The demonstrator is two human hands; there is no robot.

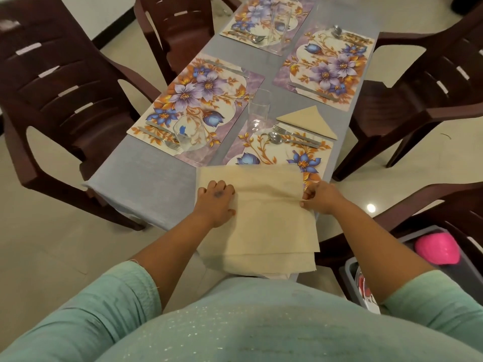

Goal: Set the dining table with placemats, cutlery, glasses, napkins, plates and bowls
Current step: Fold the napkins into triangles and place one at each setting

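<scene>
A beige cloth napkin [269, 212] lies spread over the near end of the grey table [146, 178], hanging over its edge. My left hand [215, 202] presses flat on its left side. My right hand [320, 197] pinches its right edge. A folded triangular napkin [307, 121] lies beside the near right floral placemat [282, 152], which carries a spoon and fork [277, 137]. Three more floral placemats [198, 100] with cutlery lie further along. A glass [258, 111] stands near the middle, another glass [189, 134] on the left mat, a third [279, 24] far off.
Dark brown plastic chairs [60, 82] surround the table on both sides. At the right, on a chair, sits a grey bin [350, 273] holding a pink bowl [436, 248] and plates. The floor is pale tile.
</scene>
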